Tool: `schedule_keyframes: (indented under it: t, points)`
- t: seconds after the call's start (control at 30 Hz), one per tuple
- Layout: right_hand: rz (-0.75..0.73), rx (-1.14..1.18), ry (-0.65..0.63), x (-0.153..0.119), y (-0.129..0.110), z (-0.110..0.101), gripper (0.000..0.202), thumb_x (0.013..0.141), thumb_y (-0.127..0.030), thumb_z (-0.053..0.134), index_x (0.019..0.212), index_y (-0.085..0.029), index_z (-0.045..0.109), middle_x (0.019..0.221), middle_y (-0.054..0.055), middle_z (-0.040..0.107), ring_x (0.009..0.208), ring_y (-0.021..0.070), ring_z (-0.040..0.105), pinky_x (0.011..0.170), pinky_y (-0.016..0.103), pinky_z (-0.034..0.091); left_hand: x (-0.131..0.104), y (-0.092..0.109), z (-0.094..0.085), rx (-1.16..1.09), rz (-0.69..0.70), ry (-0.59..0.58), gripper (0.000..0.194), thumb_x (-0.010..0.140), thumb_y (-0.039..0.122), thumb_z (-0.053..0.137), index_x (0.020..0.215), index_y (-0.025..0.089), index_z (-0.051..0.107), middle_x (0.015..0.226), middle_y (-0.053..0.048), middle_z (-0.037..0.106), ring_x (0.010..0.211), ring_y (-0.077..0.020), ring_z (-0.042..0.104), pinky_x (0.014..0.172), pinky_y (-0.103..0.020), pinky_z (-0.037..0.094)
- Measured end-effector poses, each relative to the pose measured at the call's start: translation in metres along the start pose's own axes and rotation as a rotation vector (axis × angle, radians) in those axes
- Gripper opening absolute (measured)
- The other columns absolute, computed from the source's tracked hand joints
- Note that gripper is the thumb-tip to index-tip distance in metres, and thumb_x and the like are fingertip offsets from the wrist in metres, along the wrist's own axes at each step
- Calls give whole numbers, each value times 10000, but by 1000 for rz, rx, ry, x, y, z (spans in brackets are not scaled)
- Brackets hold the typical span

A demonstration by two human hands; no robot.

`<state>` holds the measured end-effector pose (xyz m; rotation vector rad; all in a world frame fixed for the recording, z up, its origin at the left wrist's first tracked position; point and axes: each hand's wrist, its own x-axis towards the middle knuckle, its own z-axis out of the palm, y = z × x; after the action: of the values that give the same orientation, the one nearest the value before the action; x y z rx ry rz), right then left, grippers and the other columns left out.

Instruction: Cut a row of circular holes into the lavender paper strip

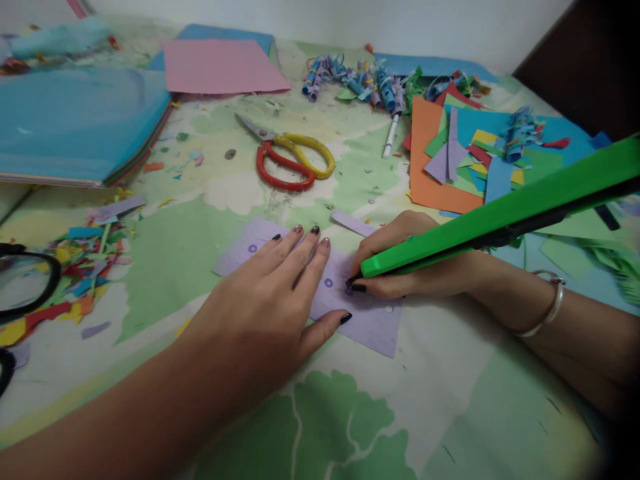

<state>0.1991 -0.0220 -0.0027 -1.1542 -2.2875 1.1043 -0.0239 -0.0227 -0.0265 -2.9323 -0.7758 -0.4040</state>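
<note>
My left hand [265,293] lies flat with fingers stretched out, pressing on a purple piece of paper [370,330] on the table. The sheet bears small dark-purple rings and a whitish spot near its right end. My right hand [415,260] is closed at the paper's right part, gripping a long bright-green tool [490,217] with a black underside. Its blunt green end and a small dark tip meet the paper near one of the rings. What kind of tool it is I cannot make out; the fingers partly hide it. A narrow purple strip [353,223] lies just behind the paper.
Scissors [295,160] with red and yellow handles lie beyond my hands. Coloured sheets [75,127] and paper scraps [90,267] are at left, beside black-handled scissors [30,283]. Curled paper rolls [360,80], a white pen [391,137] and an orange sheet [425,160] lie at the back right.
</note>
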Motion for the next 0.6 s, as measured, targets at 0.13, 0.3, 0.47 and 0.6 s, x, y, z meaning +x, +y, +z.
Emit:
schedule_keyframes:
  t: [0.13,0.3,0.47,0.6]
  points:
    - [10,-30,9,0,0,0,130,799,-229,608,722,-133,651,658,-14,626,610,58,523,551,135,408,0,0,0,6,3,1,609,901,401,414,1291,-62,477,1326,-269,490,1240,-376,471,1005,-516,436]
    - [31,-44,24,0,-1,1,130,786,-245,618,716,-139,644,648,-15,628,597,62,522,544,145,405,1,0,1,8,7,-8,624,909,419,386,1292,-64,476,1325,-270,488,1238,-375,473,1007,-515,434]
    - [-12,-76,37,0,-1,2,122,783,-234,611,722,-133,641,618,-29,601,582,54,502,554,149,393,0,0,0,13,-6,-7,624,910,427,387,1292,-57,479,1327,-264,493,1244,-367,471,1012,-505,432]
    - [-17,-89,33,0,1,1,122,789,-227,601,743,-125,649,624,-23,602,578,51,494,545,151,382,-1,0,0,0,-8,-11,625,901,425,408,1300,-52,473,1337,-260,486,1252,-367,462,1020,-505,423]
